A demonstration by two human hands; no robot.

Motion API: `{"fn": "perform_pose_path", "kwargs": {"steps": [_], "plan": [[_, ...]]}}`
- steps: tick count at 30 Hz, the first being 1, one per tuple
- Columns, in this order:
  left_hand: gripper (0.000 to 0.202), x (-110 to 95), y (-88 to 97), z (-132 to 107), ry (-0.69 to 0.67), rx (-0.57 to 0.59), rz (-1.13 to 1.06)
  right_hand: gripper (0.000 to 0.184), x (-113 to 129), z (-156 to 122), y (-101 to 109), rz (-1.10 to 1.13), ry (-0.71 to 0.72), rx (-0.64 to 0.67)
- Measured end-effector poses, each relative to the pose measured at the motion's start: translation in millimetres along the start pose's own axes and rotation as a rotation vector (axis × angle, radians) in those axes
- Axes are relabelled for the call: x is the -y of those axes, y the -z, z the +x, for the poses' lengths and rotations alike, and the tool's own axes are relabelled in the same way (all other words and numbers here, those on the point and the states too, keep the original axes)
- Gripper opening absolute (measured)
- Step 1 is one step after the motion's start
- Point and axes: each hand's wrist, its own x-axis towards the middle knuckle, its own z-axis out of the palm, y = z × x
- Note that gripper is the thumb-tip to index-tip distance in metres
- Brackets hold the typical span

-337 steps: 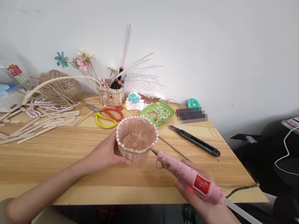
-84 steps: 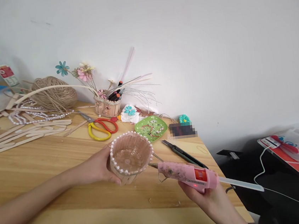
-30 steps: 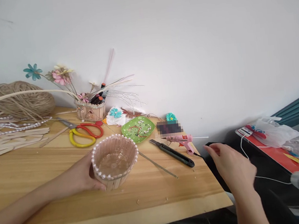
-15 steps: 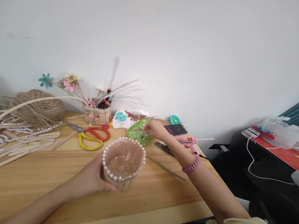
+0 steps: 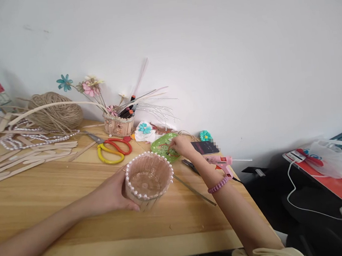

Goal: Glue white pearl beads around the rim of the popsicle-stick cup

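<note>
My left hand (image 5: 113, 195) grips the side of a small round stick pot (image 5: 148, 180) with a pearl-bead rim, standing on the wooden table (image 5: 76, 219). My right hand (image 5: 182, 144) reaches over to the green dish of beads (image 5: 162, 146), fingers pinched together at its edge; what they pinch is too small to make out. A pink bead bracelet (image 5: 217, 186) sits on that wrist. The pink glue gun (image 5: 222, 163) stands on the table's right side, apart from both hands.
Yellow-and-red scissors (image 5: 112, 149), a black utility knife (image 5: 190, 166), a thin metal rod (image 5: 193, 184), a dark phone (image 5: 204, 147), a twine ball (image 5: 55, 111), pearl strings (image 5: 31, 138), loose wooden sticks (image 5: 24, 157) and a flower pot (image 5: 118, 124) lie about. The table ends at right.
The glue gun was set down at the table's right side. My right hand then moved left to the green dish and pinched there. My left hand kept hold of the pot.
</note>
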Motion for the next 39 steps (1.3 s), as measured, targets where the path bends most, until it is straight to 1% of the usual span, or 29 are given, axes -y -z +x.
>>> {"fn": "perform_pose_path", "kwargs": {"steps": [6,9,16,19,23,26,28,31,33,35,36,37,38,39], "plan": [[0.106,-1,0.3,0,-0.053,0.018,-0.032,0.032,-5,-13,3,-0.019,0.014,-0.12],[0.108,-5,0.4,1,-0.059,0.018,-0.047,0.032,-8,-18,6,-0.003,0.039,-0.147],[0.107,-8,0.5,1,-0.033,0.002,-0.034,0.03,-13,-12,7,0.046,0.019,-0.128],[0.107,-6,0.1,1,-0.022,0.011,-0.04,0.031,-11,-9,4,0.084,0.029,-0.09],[0.109,-2,0.0,0,-0.042,0.008,-0.046,0.031,-8,-5,-3,0.143,0.014,-0.054],[0.108,1,0.4,0,-0.039,0.017,-0.033,0.032,-4,-3,-6,0.196,-0.013,-0.074],[0.109,1,0.5,0,-0.035,0.02,-0.034,0.032,-1,-6,-2,0.242,-0.022,-0.114],[0.108,-1,0.5,0,-0.04,0.021,-0.045,0.019,7,-25,16,0.341,-0.016,-0.228],[0.108,-3,0.4,0,-0.058,0.022,-0.06,0.014,14,-50,30,0.421,-0.002,-0.323],[0.108,-6,0.3,1,-0.076,0.018,-0.075,0.016,22,-83,39,0.516,0.036,-0.397],[0.109,-7,0.0,1,-0.079,0.014,-0.082,0.015,26,-100,40,0.585,0.076,-0.43],[0.109,-8,-0.3,2,-0.078,0.011,-0.089,0.012,29,-117,39,0.77,0.174,-0.491],[0.109,-9,-0.7,2,-0.076,0.011,-0.097,0.009,32,-131,36,0.901,0.266,-0.534],[0.109,-10,-1.1,3,-0.075,0.01,-0.107,0.005,35,-144,32,0.982,0.34,-0.558]]}}
